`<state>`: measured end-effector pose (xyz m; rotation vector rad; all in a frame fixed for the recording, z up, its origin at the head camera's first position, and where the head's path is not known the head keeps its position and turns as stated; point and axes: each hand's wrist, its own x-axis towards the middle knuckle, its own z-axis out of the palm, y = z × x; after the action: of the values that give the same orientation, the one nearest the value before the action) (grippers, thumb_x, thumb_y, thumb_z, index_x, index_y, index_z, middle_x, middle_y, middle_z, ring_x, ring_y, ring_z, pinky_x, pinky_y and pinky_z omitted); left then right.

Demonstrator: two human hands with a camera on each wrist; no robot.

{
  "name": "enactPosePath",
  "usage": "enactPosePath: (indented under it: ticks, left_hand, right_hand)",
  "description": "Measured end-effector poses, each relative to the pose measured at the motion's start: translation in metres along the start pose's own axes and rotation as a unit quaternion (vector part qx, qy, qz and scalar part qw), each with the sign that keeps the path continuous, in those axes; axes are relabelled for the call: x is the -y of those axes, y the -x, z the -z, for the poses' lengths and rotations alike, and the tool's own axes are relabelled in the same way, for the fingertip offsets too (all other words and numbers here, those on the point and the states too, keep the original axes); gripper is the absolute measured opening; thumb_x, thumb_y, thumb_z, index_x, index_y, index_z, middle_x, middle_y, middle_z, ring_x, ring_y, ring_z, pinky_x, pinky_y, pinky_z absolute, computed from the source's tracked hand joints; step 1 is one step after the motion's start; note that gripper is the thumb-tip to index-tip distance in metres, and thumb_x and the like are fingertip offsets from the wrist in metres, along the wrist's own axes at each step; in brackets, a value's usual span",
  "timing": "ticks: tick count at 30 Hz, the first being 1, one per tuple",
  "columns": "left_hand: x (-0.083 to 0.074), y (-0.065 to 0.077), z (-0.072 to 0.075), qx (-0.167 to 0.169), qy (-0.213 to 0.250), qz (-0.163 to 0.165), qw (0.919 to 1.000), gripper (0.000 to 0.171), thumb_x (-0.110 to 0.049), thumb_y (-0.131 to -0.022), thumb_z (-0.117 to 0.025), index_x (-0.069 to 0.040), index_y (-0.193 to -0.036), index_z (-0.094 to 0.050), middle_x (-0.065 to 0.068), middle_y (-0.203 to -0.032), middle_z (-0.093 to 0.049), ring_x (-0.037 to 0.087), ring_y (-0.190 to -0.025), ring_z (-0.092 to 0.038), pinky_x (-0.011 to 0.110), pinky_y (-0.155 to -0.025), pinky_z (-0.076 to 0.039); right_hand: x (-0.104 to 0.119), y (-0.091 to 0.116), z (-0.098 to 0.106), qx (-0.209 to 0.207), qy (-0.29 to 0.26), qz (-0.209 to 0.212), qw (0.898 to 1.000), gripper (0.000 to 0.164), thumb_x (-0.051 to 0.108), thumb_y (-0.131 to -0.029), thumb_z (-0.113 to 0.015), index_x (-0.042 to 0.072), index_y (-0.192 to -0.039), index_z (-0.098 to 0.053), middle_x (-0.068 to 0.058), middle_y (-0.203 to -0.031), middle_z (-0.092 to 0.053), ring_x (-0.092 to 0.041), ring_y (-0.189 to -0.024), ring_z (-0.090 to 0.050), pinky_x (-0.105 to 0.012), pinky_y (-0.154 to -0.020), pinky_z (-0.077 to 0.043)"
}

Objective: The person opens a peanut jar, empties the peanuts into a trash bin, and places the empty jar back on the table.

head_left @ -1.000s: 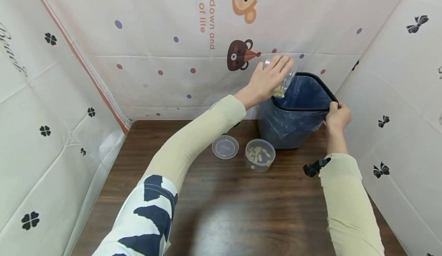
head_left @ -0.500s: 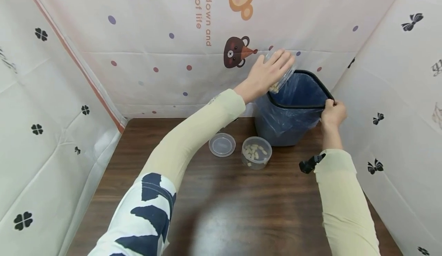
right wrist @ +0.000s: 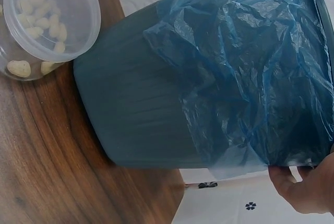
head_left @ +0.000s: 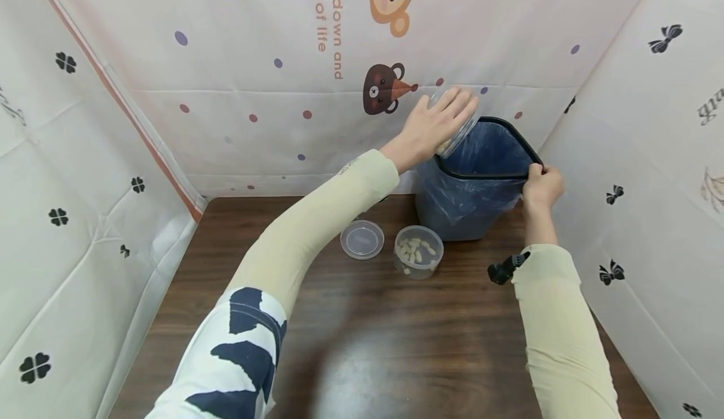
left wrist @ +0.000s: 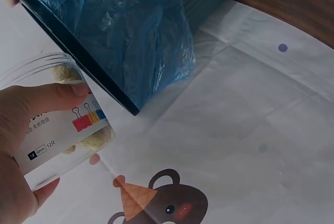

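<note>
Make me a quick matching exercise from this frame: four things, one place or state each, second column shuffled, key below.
1. left hand
2. right hand
3. clear lid
4. blue liner

A. lies on the table
B. drapes over the bin rim
C. holds a tilted jar
D. grips the bin rim

Pairs: 1-C, 2-D, 3-A, 4-B

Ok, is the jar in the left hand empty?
Not empty: the left wrist view shows pale, peanut-like pieces inside the clear jar; how many, I cannot tell.
</note>
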<state>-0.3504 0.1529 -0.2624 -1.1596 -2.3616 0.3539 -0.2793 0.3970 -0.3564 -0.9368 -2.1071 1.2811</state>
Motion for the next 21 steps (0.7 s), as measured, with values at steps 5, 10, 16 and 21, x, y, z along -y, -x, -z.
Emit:
enactPosePath:
  ticks: [5,10,16,21]
  left_hand:
    - [0.0007,0.0005,0.0013,0.001,-0.016,-0.011,0.9998,0.096,-0.005,-0.092,-0.067,-0.015,-0.164,-0.004,0.008,-0.169,-0.010,0.025,-0.155,-0.010,0.049,-0.107,-0.042]
    - [0.0010,0.0018,0.0031,-0.005,-0.028,-0.017,0.9994,0.096,-0.005,-0.092,-0.067,-0.015,-0.164,-0.005,0.007,-0.169,-0.012,0.025,-0.155,-0.010,0.050,-0.108,-0.040]
    - [-0.0016,0.0023,0.0022,-0.001,-0.041,-0.033,0.9986,0.095,-0.005,-0.093,-0.067,-0.016,-0.164,-0.005,0.006,-0.170,-0.009,0.023,-0.157,-0.008,0.051,-0.111,-0.039]
    - [-0.0057,0.0025,0.0004,-0.005,-0.066,-0.053,0.9964,0.098,-0.010,-0.091,-0.071,-0.017,-0.164,-0.005,0.005,-0.171,-0.008,0.023,-0.157,-0.007,0.049,-0.110,-0.040]
  right_hand:
    - [0.0005,0.0005,0.0010,0.002,0.008,0.010,1.000,0.049,0.023,-0.101,-0.034,-0.003,-0.131,-0.061,-0.018,-0.134,-0.058,-0.026,-0.114,-0.052,-0.025,-0.086,-0.044]
    - [0.0013,0.0014,0.0008,0.009,0.004,0.010,1.000,0.048,0.026,-0.103,-0.033,-0.001,-0.133,-0.060,-0.018,-0.132,-0.058,-0.017,-0.091,-0.051,-0.023,-0.075,-0.043]
    - [-0.0003,0.0016,0.0000,0.021,-0.019,0.005,1.000,0.051,0.029,-0.105,-0.033,0.001,-0.140,-0.057,-0.018,-0.138,-0.056,-0.010,-0.086,-0.048,-0.022,-0.075,-0.045]
    - [-0.0028,-0.0009,0.0002,0.008,-0.015,0.005,1.000,0.030,0.027,-0.103,-0.035,0.011,-0.104,-0.061,-0.008,-0.112,-0.055,-0.012,-0.086,-0.044,-0.024,-0.074,-0.040]
